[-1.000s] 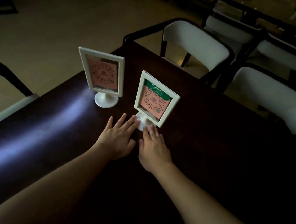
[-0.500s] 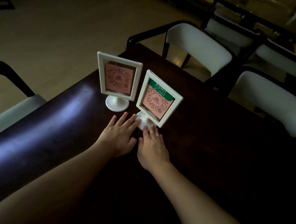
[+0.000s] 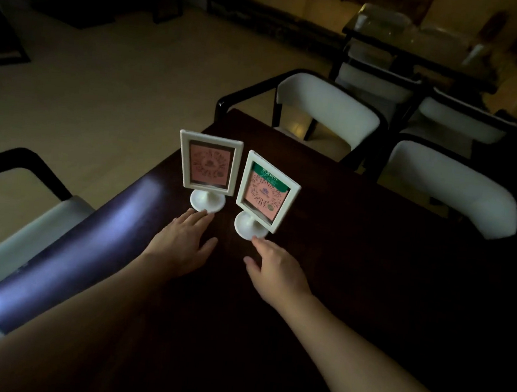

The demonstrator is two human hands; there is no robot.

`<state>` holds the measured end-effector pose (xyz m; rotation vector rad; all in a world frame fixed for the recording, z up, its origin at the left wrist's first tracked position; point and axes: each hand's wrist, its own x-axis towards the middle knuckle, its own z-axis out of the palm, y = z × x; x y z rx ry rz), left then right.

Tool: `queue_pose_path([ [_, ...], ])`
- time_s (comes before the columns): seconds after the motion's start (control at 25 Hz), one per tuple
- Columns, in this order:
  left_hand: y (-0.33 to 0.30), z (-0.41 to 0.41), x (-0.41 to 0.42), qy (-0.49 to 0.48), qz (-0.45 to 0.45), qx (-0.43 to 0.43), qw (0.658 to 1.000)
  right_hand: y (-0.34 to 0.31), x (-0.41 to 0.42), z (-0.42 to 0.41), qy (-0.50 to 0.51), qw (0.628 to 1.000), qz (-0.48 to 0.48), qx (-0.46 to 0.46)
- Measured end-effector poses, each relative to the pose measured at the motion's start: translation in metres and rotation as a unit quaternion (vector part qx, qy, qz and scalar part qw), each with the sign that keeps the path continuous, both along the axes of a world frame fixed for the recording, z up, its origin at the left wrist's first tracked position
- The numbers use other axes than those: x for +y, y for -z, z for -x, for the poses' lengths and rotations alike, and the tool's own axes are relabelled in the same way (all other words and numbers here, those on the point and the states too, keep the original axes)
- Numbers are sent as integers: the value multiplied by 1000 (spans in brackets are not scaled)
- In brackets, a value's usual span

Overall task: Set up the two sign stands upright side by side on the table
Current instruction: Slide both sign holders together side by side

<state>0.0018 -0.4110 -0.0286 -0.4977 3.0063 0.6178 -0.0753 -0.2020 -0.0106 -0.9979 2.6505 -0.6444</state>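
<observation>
Counting from my feed: two sign stands, two hands, one dark table (image 3: 354, 268), four chairs in view. Left sign stand (image 3: 208, 167) is upright, pink card in a white frame, round white foot on the tabletop near the far left edge. Right sign stand (image 3: 266, 195) sits just beside it, also on its foot, frame turned a little and leaning to the right, pink card with a green band on top. The frames are close, a narrow gap between them, not touching as far as I can see.

Left hand (image 3: 183, 242) lies flat, fingers spread and holding nothing, fingertips touching the near rim of the left stand's foot. Right hand (image 3: 275, 270) is also loose and empty, index finger touching the near rim of the right stand's foot.

Edges: the table's far corner is just beyond the left stand, left edge runs close by its foot with a bright glare strip. Open tabletop to the right and near side, lots of room there. One chair (image 3: 325, 110) at the far end, one chair (image 3: 450, 186) at right, one further back, one chair (image 3: 11, 229) at left below the table edge. Room is dim.
</observation>
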Motion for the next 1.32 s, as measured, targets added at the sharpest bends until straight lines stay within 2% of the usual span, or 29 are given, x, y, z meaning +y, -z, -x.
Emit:
queue_pose_path([
  [0.16, -58, -21, 6, -28, -8, 68, 997, -44, 17, -4, -3, 998, 38, 54],
  [0.48, -143, -3, -12, -3, 70, 159, 985, -117, 10, 9, 19, 990, 69, 121],
  [0.6, -158, 19, -37, 41, 124, 156, 979, -131, -11, 19, 39, 987, 60, 146],
  [0.76, -165, 54, -67, 84, 173, 108, 975, -140, -39, 37, 85, 981, 47, 166],
  [1.0, -166, 96, -98, 99, 122, 59, 986, -132, -70, 60, 137, 978, -5, 159],
  [1.16, -156, 108, -105, 140, 61, 43, 987, -126, -77, 67, 137, 978, -31, 151],
  [1.32, -144, 115, -107, 142, 11, 46, 989, -122, -77, 70, 136, 978, -55, 149],
])
